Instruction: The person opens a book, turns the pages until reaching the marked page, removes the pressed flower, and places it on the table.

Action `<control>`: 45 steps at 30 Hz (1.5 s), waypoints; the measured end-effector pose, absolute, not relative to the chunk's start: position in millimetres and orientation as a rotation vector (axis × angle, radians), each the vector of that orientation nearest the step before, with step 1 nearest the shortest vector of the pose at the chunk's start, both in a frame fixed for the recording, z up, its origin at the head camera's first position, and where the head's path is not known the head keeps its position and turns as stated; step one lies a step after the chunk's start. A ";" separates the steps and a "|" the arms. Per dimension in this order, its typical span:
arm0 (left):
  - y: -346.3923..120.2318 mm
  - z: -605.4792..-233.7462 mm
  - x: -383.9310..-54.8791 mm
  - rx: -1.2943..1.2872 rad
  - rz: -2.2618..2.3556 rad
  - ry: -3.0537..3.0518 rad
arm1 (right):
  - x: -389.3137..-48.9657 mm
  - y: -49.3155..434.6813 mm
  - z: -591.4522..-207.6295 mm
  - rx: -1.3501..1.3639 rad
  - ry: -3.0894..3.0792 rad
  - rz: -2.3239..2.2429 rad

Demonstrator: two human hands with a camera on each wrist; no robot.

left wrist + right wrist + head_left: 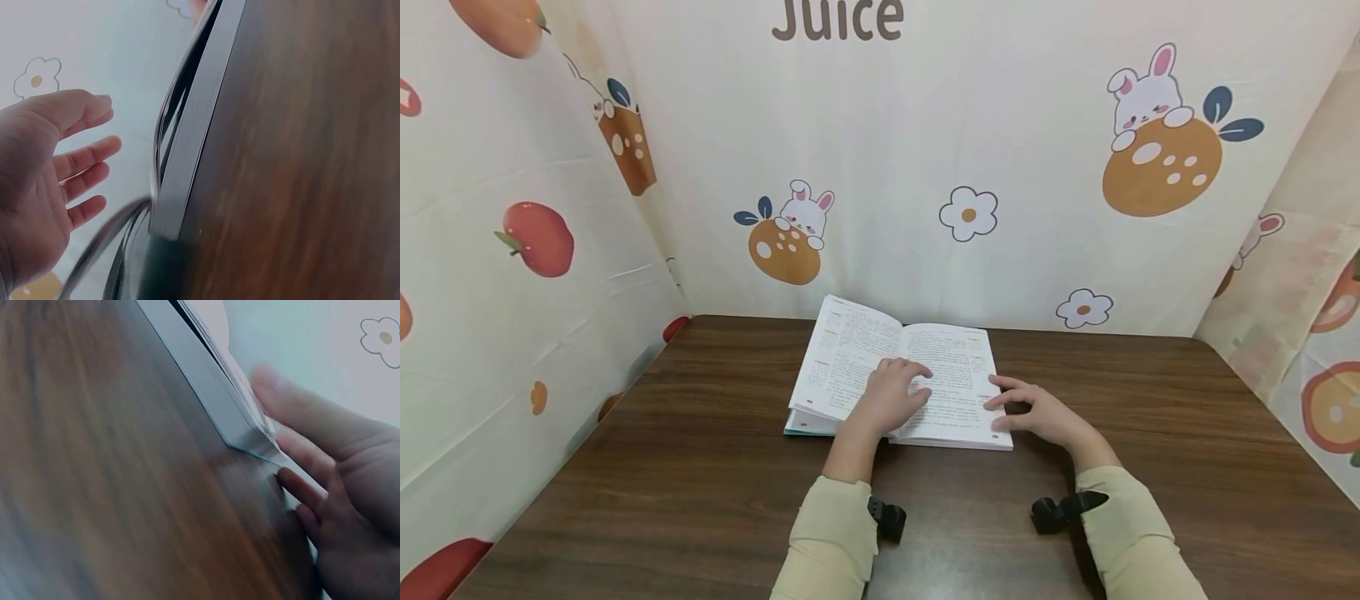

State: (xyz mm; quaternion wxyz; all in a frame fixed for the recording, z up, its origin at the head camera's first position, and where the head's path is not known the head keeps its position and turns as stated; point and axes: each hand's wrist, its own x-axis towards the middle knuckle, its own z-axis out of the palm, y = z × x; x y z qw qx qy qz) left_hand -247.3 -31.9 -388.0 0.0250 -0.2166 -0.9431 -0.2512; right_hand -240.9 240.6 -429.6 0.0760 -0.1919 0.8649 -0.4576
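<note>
An open book [951,358] with printed white pages lies on the table, its left pages raised a little over a teal cover. My left hand [891,396] hovers above the inner part of the spread, fingers loosely bent with nothing between them. In the left wrist view a gap separates that hand [37,169] from the book's thick page block [197,137]. At the right edge of the book is my right hand [1037,414], fingers spread and relaxed. The right wrist view has its thumb [300,412] over the page side and other fingers beside the lower corner.
The brown wooden table [700,500] extends around the book. Behind it hangs a pale curtain [895,125] printed with fruit, rabbits and flowers, with more curtain at both sides. Each wrist carries a small black camera, the left camera [889,520] close over the tabletop.
</note>
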 end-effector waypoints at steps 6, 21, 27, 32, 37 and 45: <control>-23.9 -387.9 -244.1 -0.719 -0.748 -2.918 | -240.5 240.5 -428.2 -0.600 2.568 -1.321; -21.3 -388.5 -243.3 -0.741 -0.770 -2.952 | -241.5 229.8 -430.3 -0.499 2.755 -1.324; -10.9 -389.9 -239.8 -0.808 -0.715 -3.005 | -241.7 230.4 -431.6 -0.492 2.800 -1.351; 2.1 -392.3 -234.5 -0.884 -0.546 -3.016 | -242.0 228.4 -430.7 -0.486 2.825 -1.393; 14.4 -397.6 -231.1 -0.892 -0.327 -2.987 | -242.5 225.3 -429.6 -0.477 2.769 -1.523; 20.7 -403.0 -230.2 -0.779 -0.275 -2.939 | -243.1 224.5 -428.6 -0.178 2.664 -1.775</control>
